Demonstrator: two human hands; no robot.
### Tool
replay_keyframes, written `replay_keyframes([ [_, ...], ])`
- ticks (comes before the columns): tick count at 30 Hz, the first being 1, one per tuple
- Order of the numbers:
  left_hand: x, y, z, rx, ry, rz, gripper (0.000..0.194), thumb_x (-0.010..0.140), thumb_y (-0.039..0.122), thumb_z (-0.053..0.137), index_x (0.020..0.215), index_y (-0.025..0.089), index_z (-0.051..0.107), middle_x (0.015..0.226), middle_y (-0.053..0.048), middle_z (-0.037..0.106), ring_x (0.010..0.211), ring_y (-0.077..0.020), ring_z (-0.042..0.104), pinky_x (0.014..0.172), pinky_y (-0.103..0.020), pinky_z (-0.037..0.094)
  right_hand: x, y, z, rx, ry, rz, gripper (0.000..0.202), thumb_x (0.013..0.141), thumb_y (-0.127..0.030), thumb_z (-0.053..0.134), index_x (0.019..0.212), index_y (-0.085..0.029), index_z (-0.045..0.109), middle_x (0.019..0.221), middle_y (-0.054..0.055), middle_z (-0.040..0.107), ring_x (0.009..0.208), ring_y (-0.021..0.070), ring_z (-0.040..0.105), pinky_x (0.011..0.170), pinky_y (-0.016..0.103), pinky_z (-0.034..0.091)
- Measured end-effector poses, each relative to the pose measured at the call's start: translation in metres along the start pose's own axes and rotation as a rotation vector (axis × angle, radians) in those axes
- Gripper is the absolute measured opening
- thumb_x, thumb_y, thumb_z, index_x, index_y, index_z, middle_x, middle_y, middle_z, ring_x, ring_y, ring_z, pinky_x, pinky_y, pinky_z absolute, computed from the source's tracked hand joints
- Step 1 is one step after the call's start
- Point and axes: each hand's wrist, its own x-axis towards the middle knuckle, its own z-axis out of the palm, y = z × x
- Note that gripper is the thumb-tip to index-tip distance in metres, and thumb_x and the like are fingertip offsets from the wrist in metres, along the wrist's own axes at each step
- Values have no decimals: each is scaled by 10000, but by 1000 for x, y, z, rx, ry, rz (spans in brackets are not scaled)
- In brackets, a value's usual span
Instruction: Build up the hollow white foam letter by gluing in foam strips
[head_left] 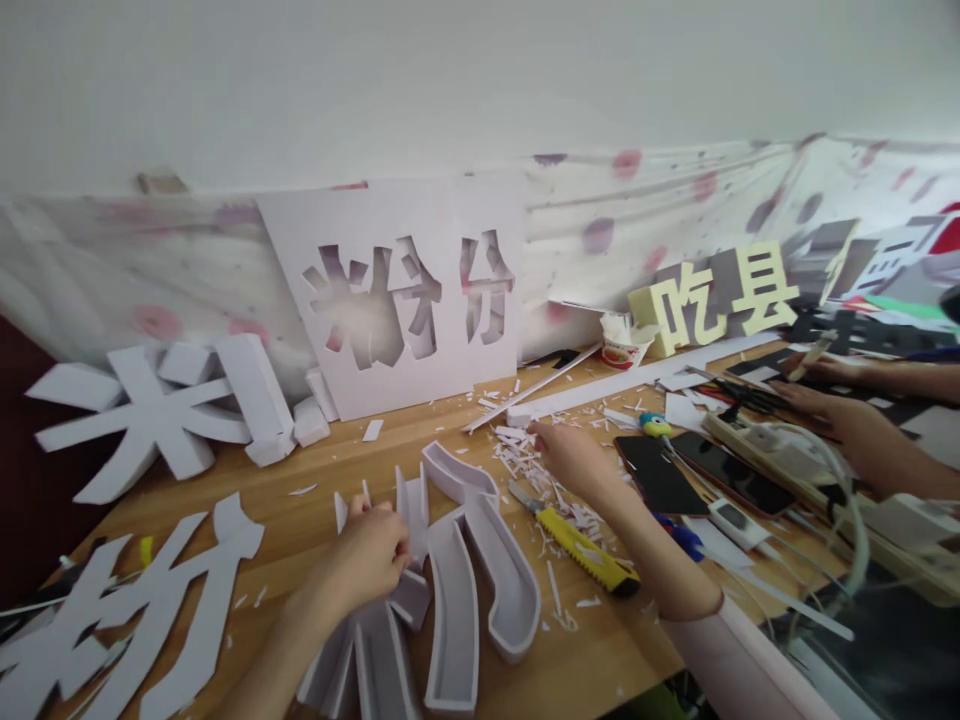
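Note:
My left hand point(371, 545) is over a hollow white character with raised walls point(454, 610), its fingers curled down at the upper left strokes. What those fingers grip is hidden. My right hand point(570, 455) reaches to a heap of white scraps point(521, 455), fingertips bent together near the end of a long white strip point(645, 378). Whatever is in its pinch is too small to make out. Between my forearms lies a yellow utility knife point(585, 550), its blade towards the scraps.
Flat white cut-outs point(195, 590) lie at left, with a raised white character point(157, 410) behind. A board with cut-out openings point(307, 375) leans at the back. Phones point(731, 470), a power strip point(795, 470) and a paper cup point(626, 345) stand right. Another person's hands point(840, 420) work there.

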Motion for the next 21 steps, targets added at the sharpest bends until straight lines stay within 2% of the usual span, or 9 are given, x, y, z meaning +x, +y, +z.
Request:
replay_keyframes([
  [3,0,1,-1,3,-2,-2,210,813,186,621,618,209,694,793,-75,754,847,-249,641,942,-480,367,-11,-7,14,45,-11,13,312,1007,-381,635,1239,-172,625,1151,67,675,961,195,684,847,401,601],
  [7,-1,3,-6,3,-22,11,224,832,192,613,623,203,695,804,-82,754,850,-251,636,974,-505,343,-23,-15,19,107,13,25,360,1015,-384,621,1309,-179,590,1174,74,670,993,208,684,872,422,597],
  [11,-3,5,-9,-2,-33,3,224,845,207,611,645,204,712,816,-88,759,850,-250,636,977,-501,336,-31,-15,20,142,-4,27,307,1022,-392,609,1231,-168,626,1117,64,684,960,198,688,862,412,596],
  [14,-4,5,-9,5,-35,-11,235,845,196,601,632,198,703,812,-94,755,858,-260,642,968,-495,335,-31,-12,25,185,-81,-78,255,1011,-374,631,1151,-163,657,1095,54,690,949,187,686,858,400,595],
  [17,-3,3,-6,17,-45,-22,222,843,194,592,650,196,701,818,-88,747,872,-261,643,960,-478,334,-23,-13,35,218,-136,-187,272,993,-360,658,1181,-165,653,1176,68,676,1035,212,674,907,433,583],
  [21,-1,-1,-2,48,-88,-38,224,855,210,568,673,194,696,792,-71,727,892,-255,628,948,-467,321,-10,-21,48,228,-158,-234,305,986,-369,664,1219,-174,643,1259,84,648,1128,243,644,966,477,557],
])
